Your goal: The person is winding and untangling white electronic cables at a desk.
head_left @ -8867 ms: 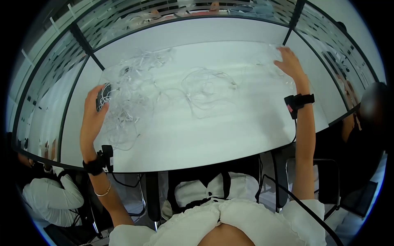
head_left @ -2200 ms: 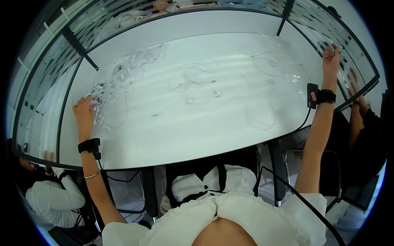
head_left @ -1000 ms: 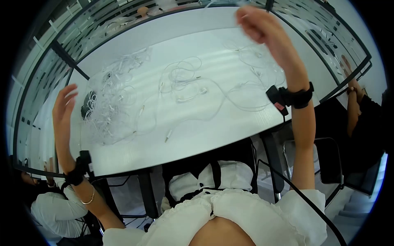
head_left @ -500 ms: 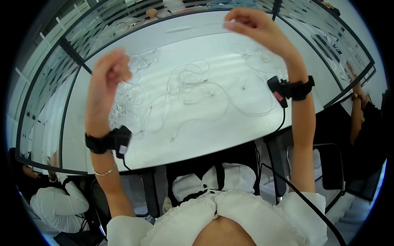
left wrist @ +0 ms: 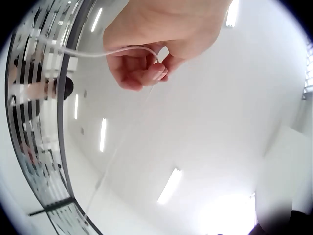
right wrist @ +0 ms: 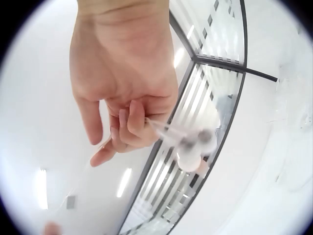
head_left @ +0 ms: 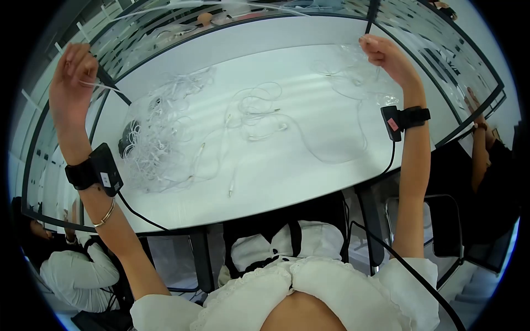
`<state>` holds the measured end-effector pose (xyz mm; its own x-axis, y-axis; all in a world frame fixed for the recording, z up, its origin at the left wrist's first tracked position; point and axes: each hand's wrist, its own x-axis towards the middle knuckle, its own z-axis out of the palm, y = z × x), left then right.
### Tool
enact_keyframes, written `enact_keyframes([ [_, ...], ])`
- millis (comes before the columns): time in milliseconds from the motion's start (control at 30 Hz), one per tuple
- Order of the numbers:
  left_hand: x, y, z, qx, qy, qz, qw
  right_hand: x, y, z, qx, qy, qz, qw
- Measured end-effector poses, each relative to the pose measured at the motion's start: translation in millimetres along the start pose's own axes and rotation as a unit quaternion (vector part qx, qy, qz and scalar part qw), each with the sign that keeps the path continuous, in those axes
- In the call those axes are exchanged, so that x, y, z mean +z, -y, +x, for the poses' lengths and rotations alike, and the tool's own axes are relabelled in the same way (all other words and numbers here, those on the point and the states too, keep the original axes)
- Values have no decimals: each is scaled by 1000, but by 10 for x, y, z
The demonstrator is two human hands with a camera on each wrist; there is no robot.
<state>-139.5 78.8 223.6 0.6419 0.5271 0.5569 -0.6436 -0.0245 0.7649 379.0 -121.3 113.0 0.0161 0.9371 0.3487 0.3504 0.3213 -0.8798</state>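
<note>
High at the left of the head view, my left hand (head_left: 72, 83) pinches a thin white earphone cable (head_left: 102, 86). In the left wrist view the cable (left wrist: 98, 53) loops behind the curled fingers and comes out at the thumb and fingertips. My right hand (head_left: 387, 58) is raised at the back right, its fingers curled on a white strand. Blurred white earbuds (right wrist: 188, 159) dangle from it in the right wrist view. Below my left hand lies a tangled pile of white earphone cables (head_left: 157, 143), partly over a dark grey object (head_left: 128, 139).
Loose earphone cables (head_left: 256, 105) lie across the middle of the white table (head_left: 287, 190). Clear plastic and more cords (head_left: 350, 69) lie at the back right. Glass partitions (head_left: 441, 71) edge the table. People sit at both sides, one in a white top (head_left: 80, 273).
Over the last half second my left hand has moved left and up, and my right hand right and slightly down, widening the gap between them. Earlier, my left hand was at the cable pile.
</note>
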Motion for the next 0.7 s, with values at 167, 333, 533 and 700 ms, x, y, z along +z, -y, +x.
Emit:
enact_keyframes([
  [167, 453, -162, 222, 69, -35, -56, 995, 443, -25, 45, 114, 82, -138, 980],
  [333, 1414, 116, 412, 297, -232, 108, 920, 1319, -136, 22, 90, 136, -314, 935],
  [533, 434, -277, 464, 184, 12, 1, 983, 2161, -75, -226, -81, 243, -398, 881],
  [700, 318, -265, 335, 187, -37, 5, 982, 2806, -185, -339, -141, 227, -315, 911],
])
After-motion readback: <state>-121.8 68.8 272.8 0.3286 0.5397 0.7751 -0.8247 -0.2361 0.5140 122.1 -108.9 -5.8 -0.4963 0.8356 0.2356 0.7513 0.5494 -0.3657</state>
